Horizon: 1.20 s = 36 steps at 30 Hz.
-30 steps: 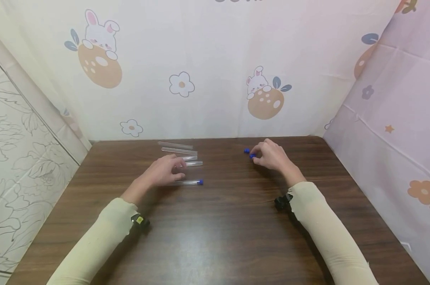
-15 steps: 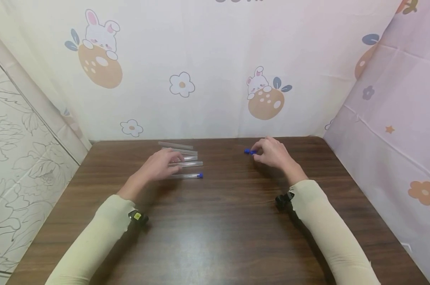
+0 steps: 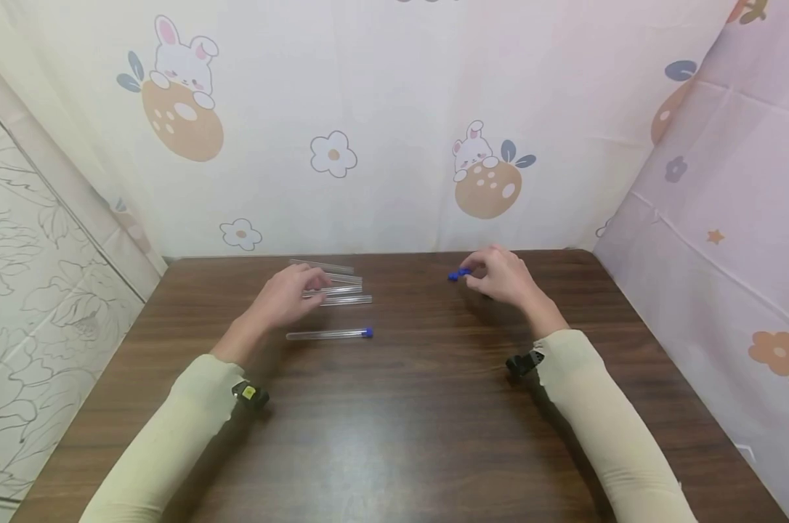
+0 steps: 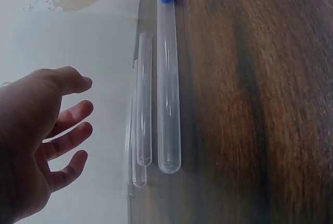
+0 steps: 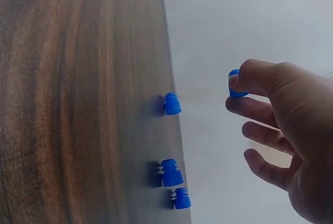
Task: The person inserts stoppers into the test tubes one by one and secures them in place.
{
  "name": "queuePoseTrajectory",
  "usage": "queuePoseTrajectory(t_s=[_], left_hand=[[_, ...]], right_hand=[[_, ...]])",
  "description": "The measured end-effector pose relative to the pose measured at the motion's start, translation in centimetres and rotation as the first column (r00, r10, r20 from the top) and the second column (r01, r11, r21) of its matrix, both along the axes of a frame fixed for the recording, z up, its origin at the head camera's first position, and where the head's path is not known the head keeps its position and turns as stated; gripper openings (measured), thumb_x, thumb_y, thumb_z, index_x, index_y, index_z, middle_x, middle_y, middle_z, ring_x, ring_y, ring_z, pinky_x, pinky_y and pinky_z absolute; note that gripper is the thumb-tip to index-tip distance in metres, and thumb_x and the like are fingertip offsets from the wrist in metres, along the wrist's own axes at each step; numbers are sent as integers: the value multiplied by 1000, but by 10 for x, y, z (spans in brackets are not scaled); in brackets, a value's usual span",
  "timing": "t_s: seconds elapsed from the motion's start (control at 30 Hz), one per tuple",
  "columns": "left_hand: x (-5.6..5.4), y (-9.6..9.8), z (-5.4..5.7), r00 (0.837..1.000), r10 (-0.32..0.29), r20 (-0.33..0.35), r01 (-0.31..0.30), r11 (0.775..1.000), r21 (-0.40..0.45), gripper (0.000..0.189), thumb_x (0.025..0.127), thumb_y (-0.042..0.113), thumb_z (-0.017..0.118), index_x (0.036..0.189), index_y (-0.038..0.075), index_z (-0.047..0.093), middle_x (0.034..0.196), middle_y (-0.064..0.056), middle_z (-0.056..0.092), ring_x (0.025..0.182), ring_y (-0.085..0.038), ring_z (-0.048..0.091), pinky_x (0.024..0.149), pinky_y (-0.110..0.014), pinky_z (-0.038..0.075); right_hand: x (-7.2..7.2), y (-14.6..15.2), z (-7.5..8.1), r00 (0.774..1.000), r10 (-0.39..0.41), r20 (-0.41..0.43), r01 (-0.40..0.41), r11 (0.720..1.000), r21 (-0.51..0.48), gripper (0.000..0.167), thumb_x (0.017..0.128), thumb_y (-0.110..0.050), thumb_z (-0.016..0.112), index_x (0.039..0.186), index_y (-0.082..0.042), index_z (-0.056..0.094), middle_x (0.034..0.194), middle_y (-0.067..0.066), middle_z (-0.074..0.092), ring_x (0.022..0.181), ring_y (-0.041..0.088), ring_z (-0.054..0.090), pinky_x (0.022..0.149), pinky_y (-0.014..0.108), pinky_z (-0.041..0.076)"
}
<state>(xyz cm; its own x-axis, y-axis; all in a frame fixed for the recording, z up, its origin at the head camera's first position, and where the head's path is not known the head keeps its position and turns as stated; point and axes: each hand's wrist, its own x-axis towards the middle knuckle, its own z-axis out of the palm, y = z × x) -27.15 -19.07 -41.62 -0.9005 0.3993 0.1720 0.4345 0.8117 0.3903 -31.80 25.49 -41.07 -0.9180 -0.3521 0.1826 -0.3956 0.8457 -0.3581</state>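
My left hand (image 3: 286,294) is held over the far left of the table, above several clear test tubes (image 3: 346,300). Its fingers are loosely bent and hold nothing in the left wrist view, apart from the tubes. Nearer to me lies one test tube fitted with a blue stopper (image 3: 329,335), its rounded end pointing left. My right hand (image 3: 502,274) pinches a small blue stopper (image 5: 239,94) between thumb and index finger, raised off the table. Below it, three loose blue stoppers (image 5: 170,173) rest on the tabletop in the right wrist view; the head view shows them partly hidden.
A brown wood-grain table (image 3: 394,407) spans the area, with its far edge against a pale patterned curtain (image 3: 394,181). Another curtain (image 3: 728,254) hangs along the right. To the left stands a panel with line-drawn flowers (image 3: 28,290).
The left hand has moved back and left, off the stoppered tube, which now lies in full view after shifting away and then back toward me. The right hand has lifted slightly with a stopper.
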Motion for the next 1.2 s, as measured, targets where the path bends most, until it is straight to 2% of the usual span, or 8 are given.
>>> queuePoseTrajectory(t_s=[0.3,0.53,0.73,0.93,1.1,1.2], left_hand=[[-5,-1,-10,1000,9,14,-9,1000,12,29,105,20,72,132,12,78,125,-14,78,122,-36,72,106,-60,59],[-7,1,-17,1000,17,23,-17,1000,4,30,105,20,73,134,13,79,129,-15,78,127,-38,70,109,-62,58],[-9,0,-23,1000,18,10,-18,1000,-6,29,105,20,73,133,15,79,134,-16,78,131,-39,70,111,-62,58],[-9,1,-26,1000,24,16,-24,1000,-20,30,105,20,73,133,14,79,139,-16,77,135,-38,68,114,-62,57],[-10,1,-29,1000,7,12,-7,1000,-25,29,104,19,74,132,15,80,134,-15,78,136,-38,68,114,-62,57],[-17,-2,-37,1000,-18,-2,18,1000,-12,28,102,19,76,130,17,81,129,-14,80,130,-39,70,109,-63,59]], right_hand=[[3,-3,-3,1000,14,22,-12,997,-74,23,98,-14,82,120,-8,84,115,15,84,119,36,67,99,59,55],[6,-5,-5,999,25,27,-21,988,-152,23,98,-12,83,120,-7,83,118,17,81,111,37,76,99,58,59],[9,-8,-6,999,46,23,-41,978,-203,21,98,-9,81,119,-6,84,114,17,82,96,32,78,89,49,61],[11,-10,-5,998,51,30,-42,968,-246,21,99,-10,82,119,-6,83,110,15,84,92,28,75,84,38,58],[12,-12,-6,998,61,23,-52,961,-273,22,97,-9,83,119,-5,83,109,16,83,91,27,74,84,38,57],[12,-13,-8,998,62,25,-53,960,-274,22,97,-9,82,119,-5,83,108,16,83,90,25,73,83,36,57]])
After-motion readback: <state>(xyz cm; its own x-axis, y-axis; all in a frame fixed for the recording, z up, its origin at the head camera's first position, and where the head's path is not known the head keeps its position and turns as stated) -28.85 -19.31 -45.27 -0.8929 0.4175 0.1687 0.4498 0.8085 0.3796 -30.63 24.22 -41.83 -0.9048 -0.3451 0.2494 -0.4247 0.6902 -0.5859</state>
